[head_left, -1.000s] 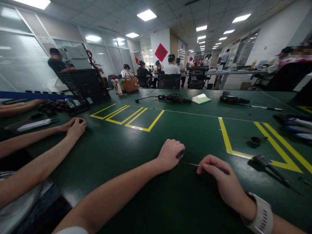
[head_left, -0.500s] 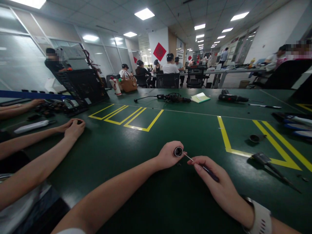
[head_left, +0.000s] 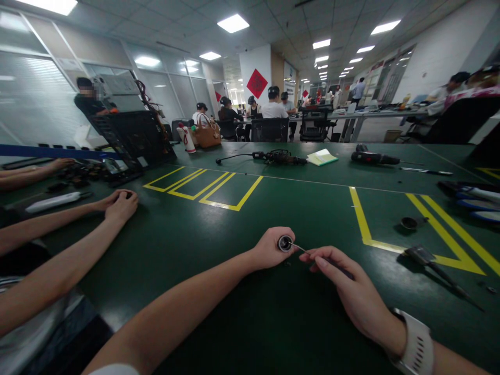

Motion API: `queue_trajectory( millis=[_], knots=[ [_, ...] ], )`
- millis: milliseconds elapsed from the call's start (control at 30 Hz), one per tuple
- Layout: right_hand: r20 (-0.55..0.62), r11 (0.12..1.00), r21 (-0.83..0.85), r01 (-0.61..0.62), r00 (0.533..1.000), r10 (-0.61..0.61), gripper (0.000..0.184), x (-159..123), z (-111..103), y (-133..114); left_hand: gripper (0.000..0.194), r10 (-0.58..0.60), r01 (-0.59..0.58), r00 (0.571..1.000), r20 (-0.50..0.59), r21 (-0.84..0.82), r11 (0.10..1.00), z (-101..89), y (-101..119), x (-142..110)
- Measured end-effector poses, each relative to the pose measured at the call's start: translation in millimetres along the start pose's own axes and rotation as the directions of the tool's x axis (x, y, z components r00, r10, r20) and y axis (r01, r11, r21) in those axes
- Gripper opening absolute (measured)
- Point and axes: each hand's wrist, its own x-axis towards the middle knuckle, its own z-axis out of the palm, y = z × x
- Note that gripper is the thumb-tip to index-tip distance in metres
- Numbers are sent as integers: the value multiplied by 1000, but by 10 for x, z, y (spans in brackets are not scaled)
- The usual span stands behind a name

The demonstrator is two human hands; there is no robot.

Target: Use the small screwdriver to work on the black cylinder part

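Observation:
My left hand [head_left: 271, 249] is wrapped round a dark cylindrical part [head_left: 285, 243] whose round open end, with a pale rim, faces me. Between the fingers of my right hand [head_left: 339, 273] is a screwdriver [head_left: 300, 249] with a thin metal shaft and dark handle. Its shaft reaches into the part's opening; the tip itself is hard to make out inside. My right fingers cover most of the handle. A few tiny dark pieces [head_left: 288, 263] lie on the green table [head_left: 219, 250] just below my left hand.
Right of my hands lie a dark cup-shaped part [head_left: 409, 223] and a dark block with a cable [head_left: 424, 256]. Farther back are a power drill [head_left: 375, 156], a notepad [head_left: 322, 157] and a corded tool [head_left: 279, 156]. A co-worker's hands [head_left: 122, 203] are at the left.
My right hand has turned slightly, and the screwdriver handle has gone more behind its fingers. My left hand still holds the part in nearly the same place.

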Motion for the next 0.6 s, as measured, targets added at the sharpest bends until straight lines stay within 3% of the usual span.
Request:
queue_trajectory(
  millis=[200, 300, 467, 600],
  knots=[
    [-22, 1000, -13, 15, 1000, -15, 25, -27, 0, -28, 13, 40, -40, 999, 7, 160, 986, -3, -29, -8],
    [-13, 1000, -27, 13, 1000, -13, 23, -25, 8, -48, 12, 60, -64, 998, 26, 159, 985, -7, -27, -9],
    [2, 990, 134, -38, 999, 38, 21, 13, 21, -115, 16, 30, -38, 997, 76, 101, 994, -10, -1, -1],
    [-4, 981, 188, -48, 999, 50, 19, 14, 0, -111, 11, 30, -44, 996, 86, 169, 985, -8, -9, -3]
  ],
)
